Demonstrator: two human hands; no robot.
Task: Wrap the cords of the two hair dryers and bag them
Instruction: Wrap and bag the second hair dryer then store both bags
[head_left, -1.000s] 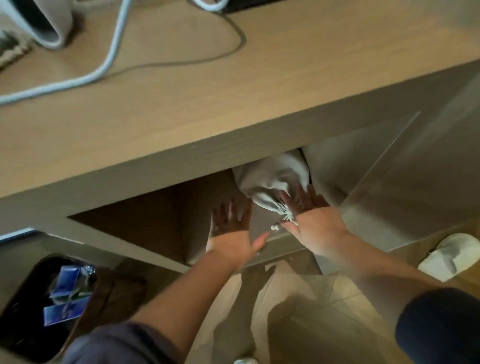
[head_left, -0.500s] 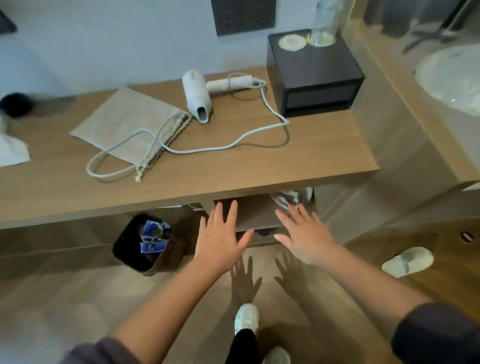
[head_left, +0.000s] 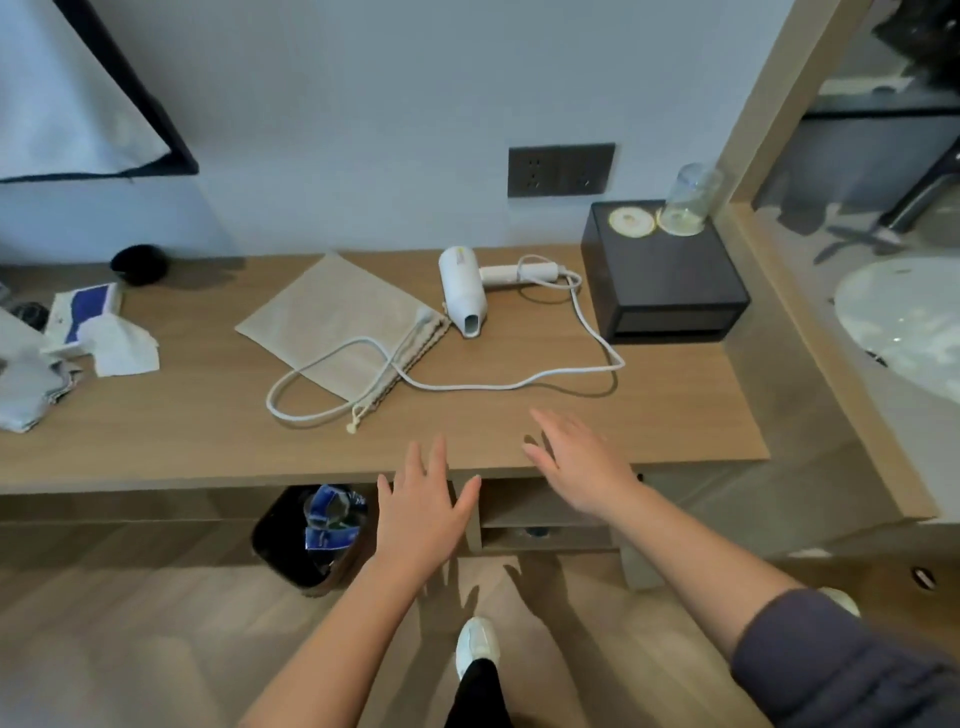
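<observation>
Both hands are empty, fingers straight and spread. The left hand (head_left: 423, 512) hangs in front of the tabletop's (head_left: 675, 415) front edge, with only its fingertips overlapping the wood. The right hand (head_left: 582, 462) is over the front strip of the tabletop, a small shadow just under its fingers; whether it touches the surface cannot be told. 1 white hair dryer (head_left: 462, 288) lies on its side near the back of the tabletop, nozzle towards the person and handle pointing right towards a black box (head_left: 660, 275). Its white cord (head_left: 519, 384) is unwrapped: it leaves the handle, curls beside the box, runs down and left across the wood, crosses the lower corner of a flat beige drawstring bag (head_left: 337, 322) and makes a wide loop off the bag's left side, ending in a plug (head_left: 423, 314) resting on the bag just beside the nozzle. The bag lies flat, left of the dryer, its knotted drawstring (head_left: 352, 427) trailing towards the front edge. On the box stand an upturned glass (head_left: 688, 200) and a round coaster (head_left: 631, 222). A dark wall socket (head_left: 561, 170) sits above. Tissues and a blue packet (head_left: 85, 312) lie at the far left, a bin (head_left: 311, 535) stands under the tabletop, and a basin (head_left: 909, 322) is at the right
</observation>
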